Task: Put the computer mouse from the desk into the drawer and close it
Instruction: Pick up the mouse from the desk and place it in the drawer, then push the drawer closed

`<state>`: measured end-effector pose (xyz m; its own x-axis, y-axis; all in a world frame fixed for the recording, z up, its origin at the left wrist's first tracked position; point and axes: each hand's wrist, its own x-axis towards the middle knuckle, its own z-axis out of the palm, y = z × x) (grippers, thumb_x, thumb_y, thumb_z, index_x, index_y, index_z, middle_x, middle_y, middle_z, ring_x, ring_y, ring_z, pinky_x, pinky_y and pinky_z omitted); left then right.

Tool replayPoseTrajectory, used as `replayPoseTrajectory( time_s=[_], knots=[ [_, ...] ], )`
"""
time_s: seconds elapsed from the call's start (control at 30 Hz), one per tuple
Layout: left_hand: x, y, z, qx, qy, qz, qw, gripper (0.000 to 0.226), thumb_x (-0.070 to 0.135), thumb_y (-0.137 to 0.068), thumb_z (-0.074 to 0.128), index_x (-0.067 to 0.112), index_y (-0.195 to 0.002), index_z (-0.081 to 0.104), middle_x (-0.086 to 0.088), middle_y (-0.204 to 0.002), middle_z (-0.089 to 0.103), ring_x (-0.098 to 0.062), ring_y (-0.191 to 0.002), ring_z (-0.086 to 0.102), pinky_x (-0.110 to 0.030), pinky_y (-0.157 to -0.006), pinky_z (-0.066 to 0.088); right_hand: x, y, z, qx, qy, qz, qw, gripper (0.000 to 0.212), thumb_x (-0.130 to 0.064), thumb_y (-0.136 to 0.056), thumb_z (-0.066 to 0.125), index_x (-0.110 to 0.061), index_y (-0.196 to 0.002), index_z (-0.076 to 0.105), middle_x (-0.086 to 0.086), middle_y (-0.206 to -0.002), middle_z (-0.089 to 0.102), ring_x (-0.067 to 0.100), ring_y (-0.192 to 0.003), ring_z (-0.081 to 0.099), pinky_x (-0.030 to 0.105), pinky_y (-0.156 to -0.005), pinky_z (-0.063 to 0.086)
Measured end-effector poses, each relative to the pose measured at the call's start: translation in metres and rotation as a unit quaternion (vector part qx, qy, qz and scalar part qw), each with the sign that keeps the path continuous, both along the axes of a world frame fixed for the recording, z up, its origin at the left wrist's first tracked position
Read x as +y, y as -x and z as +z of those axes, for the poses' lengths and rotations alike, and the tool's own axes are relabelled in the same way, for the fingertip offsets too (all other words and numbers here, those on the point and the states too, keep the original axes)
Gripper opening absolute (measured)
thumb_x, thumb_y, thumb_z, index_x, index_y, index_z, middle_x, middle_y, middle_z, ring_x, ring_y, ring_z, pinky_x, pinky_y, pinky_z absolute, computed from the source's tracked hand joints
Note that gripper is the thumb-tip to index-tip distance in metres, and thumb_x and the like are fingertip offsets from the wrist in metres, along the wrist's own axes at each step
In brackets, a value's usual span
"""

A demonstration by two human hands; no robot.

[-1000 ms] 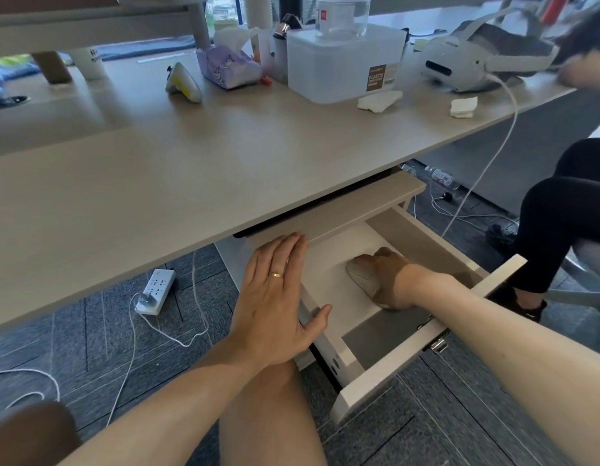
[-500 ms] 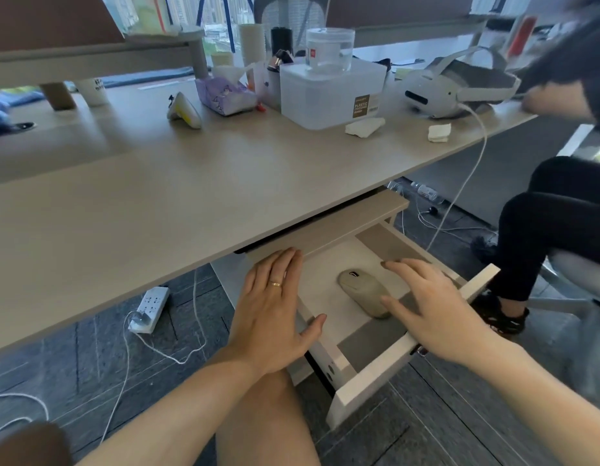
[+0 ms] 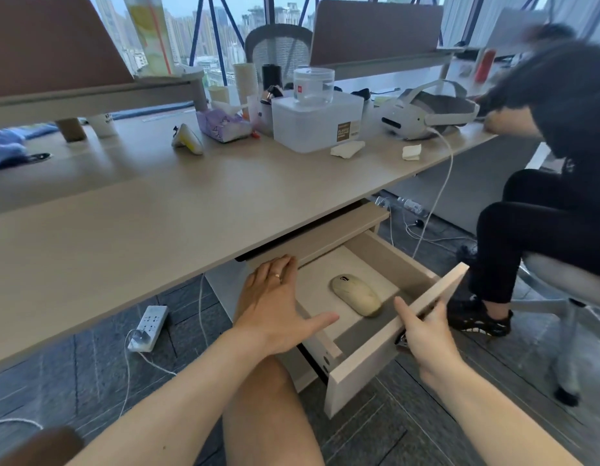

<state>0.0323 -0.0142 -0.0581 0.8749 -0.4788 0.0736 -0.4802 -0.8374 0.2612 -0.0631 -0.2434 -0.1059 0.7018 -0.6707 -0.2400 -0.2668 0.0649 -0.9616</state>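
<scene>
A beige computer mouse lies alone on the floor of the open drawer, which is pulled out from under the desk. My left hand rests flat with spread fingers on the drawer's left side wall, thumb pointing into the drawer. My right hand is at the drawer's front panel, thumb on the inner face and fingers behind it, gripping the panel.
On the desk stand a white plastic box, a VR headset with a hanging cable, a tissue pack and cups. A person sits on a chair at the right, legs close to the drawer. A power strip and cables lie on the floor.
My right hand let go of the mouse, left it in the drawer and moved back to the drawer's front panel. My left hand stayed on the drawer's side.
</scene>
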Motion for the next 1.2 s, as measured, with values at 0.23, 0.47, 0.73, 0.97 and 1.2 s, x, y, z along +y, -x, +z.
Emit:
replayPoseTrajectory(
  time_s=[0.23, 0.47, 0.73, 0.97, 1.2],
  knots=[
    [0.004, -0.004, 0.009, 0.037, 0.005, -0.002, 0.999, 0.138, 0.104, -0.055, 0.040, 0.022, -0.163, 0.012, 0.005, -0.170, 0.013, -0.018, -0.153, 0.012, -0.040, -0.123, 0.015, 0.010, -0.032, 0.000, -0.014, -0.081, 0.032, 0.996, 0.059, -0.041, -0.091, 0.065, -0.038, -0.140, 0.033, 0.003, -0.138, 0.049, 0.017, -0.098, 0.056, 0.060, -0.079, 0.058],
    [0.012, -0.015, 0.004, -0.021, 0.009, -0.033, 0.999, 0.113, 0.089, -0.072, 0.051, 0.025, -0.160, 0.025, 0.010, -0.163, 0.028, -0.016, -0.146, 0.024, -0.037, -0.120, 0.024, 0.022, -0.085, 0.003, -0.010, -0.145, 0.059, 0.988, 0.075, -0.039, -0.096, 0.058, -0.041, -0.156, 0.012, -0.002, -0.157, 0.035, 0.021, -0.120, 0.042, 0.064, -0.080, 0.056],
    [0.019, -0.030, -0.015, -0.096, 0.060, -0.049, 0.992, 0.060, 0.027, -0.091, 0.065, 0.024, -0.148, 0.049, 0.009, -0.148, 0.051, -0.017, -0.132, 0.046, -0.034, -0.107, 0.038, 0.040, -0.133, 0.008, -0.023, -0.202, 0.051, 0.978, 0.065, -0.033, -0.103, 0.045, -0.044, -0.157, 0.011, 0.001, -0.157, 0.034, 0.027, -0.129, 0.041, 0.063, -0.082, 0.056],
    [0.021, -0.038, -0.023, -0.127, 0.095, -0.040, 0.987, 0.074, -0.013, -0.071, 0.071, 0.021, -0.136, 0.063, 0.006, -0.134, 0.064, -0.021, -0.115, 0.058, -0.032, -0.090, 0.045, 0.048, -0.158, 0.000, -0.035, -0.190, 0.062, 0.979, 0.065, -0.023, -0.102, 0.041, -0.041, -0.157, 0.014, -0.003, -0.159, 0.031, 0.025, -0.132, 0.038, 0.058, -0.079, 0.059],
    [0.020, -0.037, -0.025, -0.132, 0.105, -0.042, 0.985, 0.075, -0.015, -0.069, 0.069, 0.020, -0.135, 0.064, 0.006, -0.133, 0.065, -0.022, -0.114, 0.058, -0.035, -0.089, 0.049, 0.048, -0.162, -0.002, -0.030, -0.174, 0.059, 0.982, 0.066, -0.019, -0.100, 0.040, -0.040, -0.157, 0.014, -0.006, -0.155, 0.033, 0.021, -0.119, 0.037, 0.054, -0.075, 0.060]
  ],
)
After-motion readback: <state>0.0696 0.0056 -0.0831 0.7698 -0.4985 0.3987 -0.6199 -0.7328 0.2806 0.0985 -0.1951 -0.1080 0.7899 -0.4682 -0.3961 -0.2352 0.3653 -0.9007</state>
